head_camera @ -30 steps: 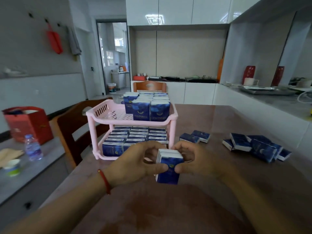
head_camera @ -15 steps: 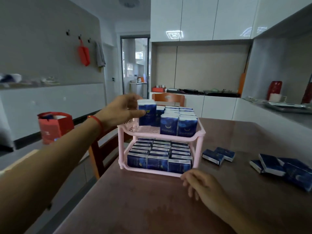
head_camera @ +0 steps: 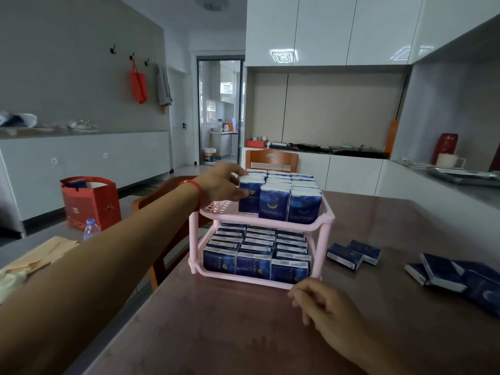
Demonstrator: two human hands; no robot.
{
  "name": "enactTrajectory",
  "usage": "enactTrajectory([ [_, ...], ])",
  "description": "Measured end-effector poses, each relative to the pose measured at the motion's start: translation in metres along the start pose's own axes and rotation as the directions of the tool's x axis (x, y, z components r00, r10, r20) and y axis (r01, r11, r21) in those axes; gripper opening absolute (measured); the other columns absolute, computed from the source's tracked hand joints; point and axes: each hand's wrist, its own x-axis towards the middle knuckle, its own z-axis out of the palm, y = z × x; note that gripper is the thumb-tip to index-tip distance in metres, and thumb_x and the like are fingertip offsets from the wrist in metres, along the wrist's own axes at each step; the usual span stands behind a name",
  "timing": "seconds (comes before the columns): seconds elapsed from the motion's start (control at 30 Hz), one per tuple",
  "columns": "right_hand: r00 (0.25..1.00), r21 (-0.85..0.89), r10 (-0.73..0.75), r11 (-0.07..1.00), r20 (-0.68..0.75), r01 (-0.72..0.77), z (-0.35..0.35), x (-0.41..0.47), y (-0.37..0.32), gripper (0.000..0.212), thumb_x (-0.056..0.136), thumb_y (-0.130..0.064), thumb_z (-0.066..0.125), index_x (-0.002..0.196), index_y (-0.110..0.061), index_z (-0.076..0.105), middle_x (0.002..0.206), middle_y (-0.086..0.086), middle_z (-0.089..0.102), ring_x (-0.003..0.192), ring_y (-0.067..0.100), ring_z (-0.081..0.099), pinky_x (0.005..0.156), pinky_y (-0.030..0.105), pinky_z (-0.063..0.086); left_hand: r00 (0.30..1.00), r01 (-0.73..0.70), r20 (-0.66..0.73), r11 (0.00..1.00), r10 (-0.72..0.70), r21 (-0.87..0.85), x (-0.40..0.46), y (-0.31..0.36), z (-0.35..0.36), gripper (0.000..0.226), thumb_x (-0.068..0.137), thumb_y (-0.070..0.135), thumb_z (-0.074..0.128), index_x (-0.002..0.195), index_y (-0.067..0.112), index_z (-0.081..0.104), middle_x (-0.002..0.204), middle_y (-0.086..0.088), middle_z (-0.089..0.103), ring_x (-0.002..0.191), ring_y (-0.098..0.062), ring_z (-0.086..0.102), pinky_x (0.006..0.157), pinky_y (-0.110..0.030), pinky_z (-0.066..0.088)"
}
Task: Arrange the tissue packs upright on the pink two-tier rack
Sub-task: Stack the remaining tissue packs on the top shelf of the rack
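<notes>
1. Just above the middle of the frame stands the pink two-tier rack [head_camera: 326, 221], on a dark brown table [head_camera: 243, 334]. Both tiers hold blue tissue packs standing upright in tight rows.

2. The left hand [head_camera: 223, 185] reaches in from the left edge, a red bracelet [head_camera: 198, 190] on its wrist. Its fingers and thumb are curled around the leftmost front pack [head_camera: 249, 196] on the top tier, thumb on the near face and fingers over the top. The pack stands upright, touching its neighbour.

3. The right hand [head_camera: 322, 307] sits low and right of centre, loosely curled and holding nothing. Its fingertips are just beside the front right corner of the rack's lower tier; whether they touch it is hard to tell.

4. More loose packs [head_camera: 353, 254] lie flat on the table at the right of the frame, with a further heap near the right edge.

5. The step in hand looks like seating this pack in line. To do it well, press it straight down until its base rests on the perforated shelf, then nudge it sideways against the next pack so no gap remains.

6. Let go gently, lifting the fingers straight up, so the pack does not tip toward the open left side of the tier.

7. Steadying the rack with the right hand would stop it sliding.

8. The top tier has bare shelf left of the rows, so more packs should fit.
</notes>
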Motion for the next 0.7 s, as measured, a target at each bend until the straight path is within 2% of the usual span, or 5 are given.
enactTrajectory([
  [0.1, 0.998, -0.034, -0.032, 0.999, -0.049, 0.03, 0.0, -0.001, 0.002, 0.014, 0.099, -0.02, 0.058, 0.092, -0.026, 0.069, 0.078, 0.006, 0.069, 0.059, 0.009, 0.061, 0.057, 0.018, 0.045, 1.0, 0.021, -0.005, 0.998, -0.022, -0.067, 0.0, -0.005, 0.003, 0.047, 0.09, 0.005, 0.07, 0.132, 0.017, 0.053, 0.119, -0.011, 0.061, 0.11, -0.028, 0.063, 0.084, -0.036, 0.061],
  [0.2, 0.985, -0.13, -0.063, 0.991, -0.161, 0.043, 0.001, 0.0, 0.006, 0.016, 0.096, -0.017, 0.062, 0.092, -0.031, 0.068, 0.078, -0.012, 0.069, 0.067, 0.007, 0.063, 0.062, 0.015, 0.046, 0.999, 0.028, -0.013, 0.996, -0.029, -0.079, 0.0, -0.003, 0.005, 0.049, 0.091, 0.001, 0.067, 0.134, 0.016, 0.049, 0.113, -0.008, 0.061, 0.109, -0.028, 0.063, 0.087, -0.039, 0.06],
  [0.3, 0.96, -0.185, -0.082, 0.982, -0.267, 0.033, 0.0, 0.004, 0.011, 0.02, 0.092, -0.012, 0.065, 0.092, -0.032, 0.066, 0.08, -0.017, 0.067, 0.066, 0.011, 0.061, 0.06, 0.023, 0.05, 0.998, 0.048, -0.031, 0.998, -0.049, -0.04, 0.0, -0.001, 0.007, 0.064, 0.089, -0.001, 0.069, 0.143, 0.016, 0.039, 0.119, -0.01, 0.059, 0.115, -0.032, 0.061, 0.098, -0.049, 0.055],
  [0.43, 0.943, -0.201, -0.084, 0.979, -0.323, 0.018, 0.0, 0.007, 0.014, 0.021, 0.09, -0.011, 0.066, 0.089, -0.032, 0.064, 0.081, -0.017, 0.066, 0.064, 0.014, 0.059, 0.062, 0.031, 0.051, 0.997, 0.081, -0.012, 0.997, -0.081, 0.012, 0.003, -0.001, 0.011, 0.087, 0.079, 0.0, 0.079, 0.15, 0.018, 0.03, 0.133, -0.012, 0.056, 0.12, -0.032, 0.058, 0.103, -0.051, 0.051],
  [0.7, 0.946, -0.213, -0.077, 0.977, -0.315, 0.008, -0.001, 0.006, 0.014, 0.021, 0.089, -0.01, 0.066, 0.088, -0.031, 0.063, 0.08, -0.017, 0.064, 0.063, 0.014, 0.058, 0.06, 0.027, 0.049, 0.996, 0.067, 0.057, 0.997, -0.069, 0.033, 0.016, -0.002, 0.02, 0.082, 0.067, -0.002, 0.087, 0.135, 0.017, 0.046, 0.131, -0.005, 0.062, 0.122, -0.027, 0.059, 0.105, -0.048, 0.05],
])
